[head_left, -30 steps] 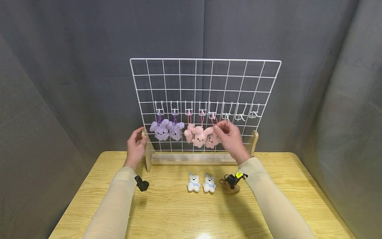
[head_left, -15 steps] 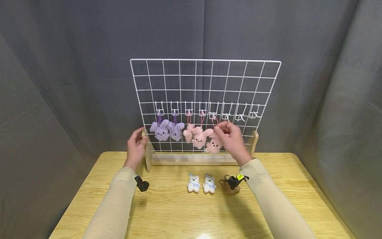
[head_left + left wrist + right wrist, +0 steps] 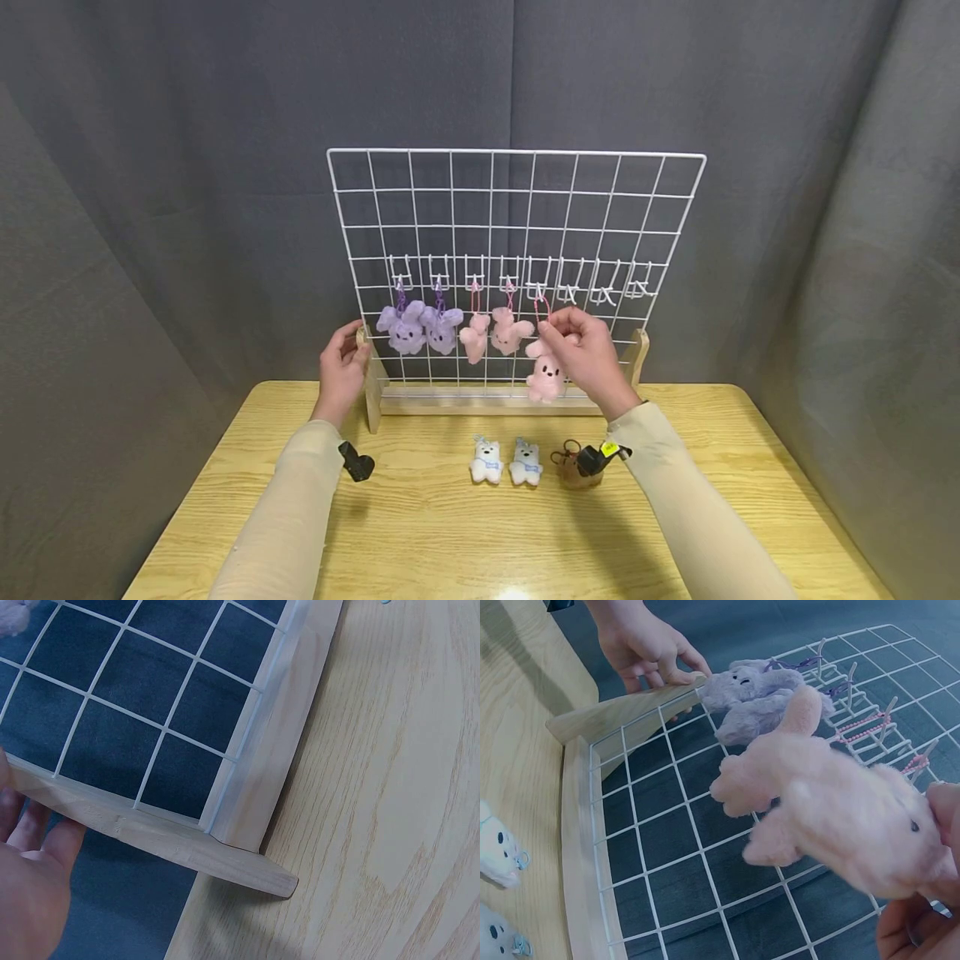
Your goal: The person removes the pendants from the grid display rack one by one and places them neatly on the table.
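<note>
Right hand (image 3: 588,350), nearly closed, pinches pink plush (image 3: 547,381); step likely working loop (image 3: 536,310) at hook (image 3: 537,290) just above, calling for steady loop control. Left hand (image 3: 343,371) grips side support (image 3: 372,387).

- My left forearm (image 3: 277,500) angles up and inward, pale sleeve (image 3: 303,446) reaching to the wrist.
- Got the left hand (image 3: 342,368) in a curled grip, thumb on the near side and fingers (image 3: 64,844) going behind, tips hidden in the left wrist view.
- My right forearm (image 3: 686,496) slants inward too, same kinda sleeve.
- Right hand (image 3: 587,354) is pinching, thumb against index finger, roughly level with the left.
</note>
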A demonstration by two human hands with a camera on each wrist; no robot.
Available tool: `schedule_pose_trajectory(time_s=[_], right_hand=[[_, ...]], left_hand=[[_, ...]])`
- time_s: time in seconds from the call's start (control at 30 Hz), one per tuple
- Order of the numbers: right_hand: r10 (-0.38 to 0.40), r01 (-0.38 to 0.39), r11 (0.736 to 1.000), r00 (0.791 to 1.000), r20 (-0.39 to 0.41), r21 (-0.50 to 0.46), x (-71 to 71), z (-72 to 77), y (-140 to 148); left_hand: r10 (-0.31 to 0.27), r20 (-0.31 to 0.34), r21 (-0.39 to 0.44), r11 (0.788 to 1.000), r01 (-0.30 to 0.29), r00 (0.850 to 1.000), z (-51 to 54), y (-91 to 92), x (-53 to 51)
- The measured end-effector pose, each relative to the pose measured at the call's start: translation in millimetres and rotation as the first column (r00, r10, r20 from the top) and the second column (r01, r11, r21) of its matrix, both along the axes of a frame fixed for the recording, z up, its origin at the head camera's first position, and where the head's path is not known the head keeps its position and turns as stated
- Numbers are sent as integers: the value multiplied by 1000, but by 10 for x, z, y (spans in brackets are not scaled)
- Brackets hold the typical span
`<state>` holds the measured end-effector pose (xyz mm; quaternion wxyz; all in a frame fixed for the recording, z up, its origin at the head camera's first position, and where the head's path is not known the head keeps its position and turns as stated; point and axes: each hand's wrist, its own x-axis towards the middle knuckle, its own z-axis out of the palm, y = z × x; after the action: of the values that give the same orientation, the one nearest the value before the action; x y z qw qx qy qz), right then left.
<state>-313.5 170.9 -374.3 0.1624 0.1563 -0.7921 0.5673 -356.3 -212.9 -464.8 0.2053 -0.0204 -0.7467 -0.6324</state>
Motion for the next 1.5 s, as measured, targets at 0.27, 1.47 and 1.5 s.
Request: schedule_pose_trajectory(time_s=[0.27,1.47,1.5], right_hand=[[1,1,999,999,-46,38,25,43,-9],[190,-190,980,982,8,61,216,98,-380],[189,-189,979,982,11,74,216,83,-406]], left_hand=[[11,11,-20,1000,-11,1000,16,14,13],[16,9,-6,1000,-16,1000,-14,-1,2],[16,10,-5,1000,-16,1000,-14,-1,-1]])
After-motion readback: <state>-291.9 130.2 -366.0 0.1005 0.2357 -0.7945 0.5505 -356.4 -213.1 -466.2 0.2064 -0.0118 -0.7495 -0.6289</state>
